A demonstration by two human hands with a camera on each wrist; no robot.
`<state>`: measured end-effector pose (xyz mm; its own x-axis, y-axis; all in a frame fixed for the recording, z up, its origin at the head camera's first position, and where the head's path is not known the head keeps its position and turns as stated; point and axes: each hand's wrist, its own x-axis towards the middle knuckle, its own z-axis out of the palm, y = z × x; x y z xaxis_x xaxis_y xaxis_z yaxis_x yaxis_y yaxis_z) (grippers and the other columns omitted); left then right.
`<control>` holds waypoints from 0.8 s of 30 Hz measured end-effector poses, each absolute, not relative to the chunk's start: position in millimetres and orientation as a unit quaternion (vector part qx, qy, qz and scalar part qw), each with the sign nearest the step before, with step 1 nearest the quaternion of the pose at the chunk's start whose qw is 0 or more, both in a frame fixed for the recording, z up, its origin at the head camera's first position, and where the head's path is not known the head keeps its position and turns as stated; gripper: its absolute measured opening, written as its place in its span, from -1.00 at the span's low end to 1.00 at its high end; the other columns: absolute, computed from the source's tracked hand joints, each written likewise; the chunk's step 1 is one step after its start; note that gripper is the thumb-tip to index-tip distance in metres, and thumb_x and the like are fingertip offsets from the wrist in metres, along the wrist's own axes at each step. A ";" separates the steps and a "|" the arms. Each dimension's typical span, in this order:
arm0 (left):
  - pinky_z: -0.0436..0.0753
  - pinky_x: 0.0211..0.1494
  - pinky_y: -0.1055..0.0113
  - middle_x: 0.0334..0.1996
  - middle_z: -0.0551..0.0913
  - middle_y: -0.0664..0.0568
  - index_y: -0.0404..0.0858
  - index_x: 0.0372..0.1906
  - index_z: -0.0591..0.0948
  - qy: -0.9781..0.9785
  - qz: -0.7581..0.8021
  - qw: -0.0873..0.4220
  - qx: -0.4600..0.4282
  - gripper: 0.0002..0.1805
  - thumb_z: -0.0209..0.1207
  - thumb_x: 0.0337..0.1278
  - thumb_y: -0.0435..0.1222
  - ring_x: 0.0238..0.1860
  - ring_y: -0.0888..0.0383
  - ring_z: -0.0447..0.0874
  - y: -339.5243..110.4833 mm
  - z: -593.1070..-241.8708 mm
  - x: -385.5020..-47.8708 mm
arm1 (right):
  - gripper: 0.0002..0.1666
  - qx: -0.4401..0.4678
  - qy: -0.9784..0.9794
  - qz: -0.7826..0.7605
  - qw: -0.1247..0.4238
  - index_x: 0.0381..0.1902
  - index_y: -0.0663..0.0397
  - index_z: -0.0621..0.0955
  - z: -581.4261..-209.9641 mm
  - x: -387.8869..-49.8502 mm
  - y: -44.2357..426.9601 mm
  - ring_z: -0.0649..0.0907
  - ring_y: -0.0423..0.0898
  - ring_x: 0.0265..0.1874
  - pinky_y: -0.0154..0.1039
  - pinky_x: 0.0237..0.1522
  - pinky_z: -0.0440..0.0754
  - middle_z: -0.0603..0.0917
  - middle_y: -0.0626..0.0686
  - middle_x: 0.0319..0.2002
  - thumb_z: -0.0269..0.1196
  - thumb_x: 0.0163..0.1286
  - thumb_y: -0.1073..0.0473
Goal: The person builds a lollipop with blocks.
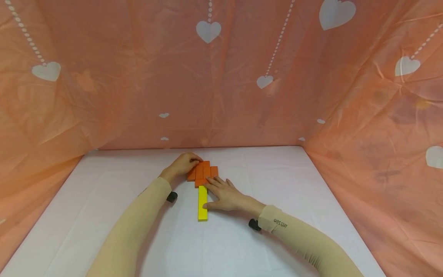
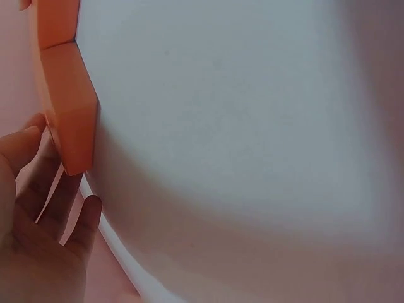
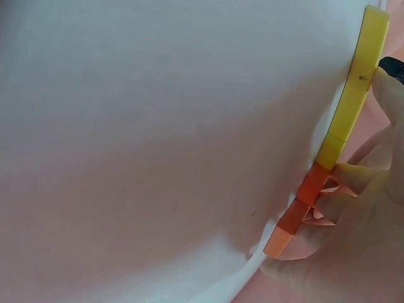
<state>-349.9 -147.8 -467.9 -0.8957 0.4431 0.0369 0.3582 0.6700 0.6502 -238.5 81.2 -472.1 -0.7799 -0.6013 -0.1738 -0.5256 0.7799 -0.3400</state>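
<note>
Several flat orange blocks [image 1: 206,167] lie side by side on the white surface, with stepped far ends and one crosswise at their near edge. A long yellow block [image 1: 202,212] runs toward me from that crosswise piece. At the far left of the group, my left hand [image 1: 182,164] touches the orange pieces; in the left wrist view its fingertips and thumb meet the end of an orange block [image 2: 71,104]. My right hand [image 1: 226,195] lies spread, fingertips on the near-right orange pieces and thumb against the yellow block's right side. The right wrist view shows a seam across the yellow [image 3: 355,82].
White cloth [image 1: 277,181] covers the tabletop. Orange-pink curtains [image 1: 221,84] with white hearts enclose the back and both sides. A small black device [image 1: 172,197] sits at the left wrist, another [image 1: 254,224] at the right.
</note>
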 end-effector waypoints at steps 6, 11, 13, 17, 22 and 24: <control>0.46 0.45 -0.13 0.25 0.63 -0.28 -0.35 0.19 0.69 0.914 0.335 0.060 0.219 -0.68 0.04 0.58 -0.36 0.33 -0.23 0.53 -150.4 -466.0 -348.2 | 0.05 -0.305 0.933 -0.136 0.136 0.67 -0.15 0.18 -472.2 -239.3 79.6 -0.02 0.05 0.67 0.28 0.60 -0.07 0.04 -0.04 0.68 0.21 0.42 -0.45; 0.45 0.45 -0.14 0.29 0.59 -0.28 -0.34 0.28 0.64 0.914 0.343 0.058 0.210 -0.64 0.04 0.60 -0.31 0.34 -0.22 0.52 -152.3 -466.1 -346.9 | 0.04 -0.309 0.932 -0.135 0.131 0.67 -0.16 0.19 -472.6 -242.4 78.3 -0.01 0.06 0.67 0.29 0.60 -0.07 0.05 -0.03 0.68 0.22 0.42 -0.44; 0.47 0.44 -0.15 0.31 0.58 -0.28 -0.36 0.32 0.61 0.912 0.349 0.054 0.208 -0.62 0.04 0.61 -0.30 0.33 -0.23 0.52 -152.7 -467.3 -345.2 | 0.04 -0.311 0.932 -0.137 0.129 0.66 -0.15 0.21 -473.2 -243.5 78.1 0.00 0.07 0.66 0.30 0.60 -0.07 0.06 -0.02 0.68 0.22 0.41 -0.44; 0.46 0.43 -0.18 0.35 0.53 -0.29 -0.37 0.37 0.55 0.910 0.359 0.047 0.202 -0.58 0.05 0.61 -0.27 0.34 -0.26 0.50 -153.4 -467.4 -337.8 | 0.01 -0.308 0.929 -0.159 0.126 0.65 -0.11 0.25 -472.1 -244.7 79.7 0.04 0.13 0.65 0.33 0.59 -0.08 0.11 0.02 0.67 0.21 0.43 -0.43; 0.37 0.48 -0.26 0.40 0.48 -0.31 -0.37 0.38 0.54 0.921 0.336 0.014 0.194 -0.56 0.07 0.59 -0.24 0.42 -0.30 0.41 -157.1 -462.5 -320.1 | -0.06 -0.295 0.929 -0.199 0.099 0.63 -0.01 0.27 -463.4 -245.0 86.6 0.07 0.14 0.65 0.35 0.58 -0.08 0.15 0.04 0.65 0.18 0.50 -0.35; 0.35 0.49 -0.26 0.40 0.48 -0.31 -0.38 0.37 0.55 0.929 0.314 -0.006 0.195 -0.55 0.08 0.57 -0.24 0.44 -0.31 0.39 -160.9 -460.5 -310.2 | -0.07 -0.291 0.927 -0.222 0.080 0.63 0.06 0.26 -459.1 -244.7 91.7 0.08 0.17 0.64 0.38 0.56 -0.07 0.17 0.08 0.65 0.18 0.52 -0.30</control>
<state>-310.2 -160.9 -460.5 -0.9236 0.3593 0.1336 0.3667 0.7265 0.5811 -244.7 91.7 -459.1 -0.8181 -0.5748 -0.0187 -0.5042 0.7325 -0.4574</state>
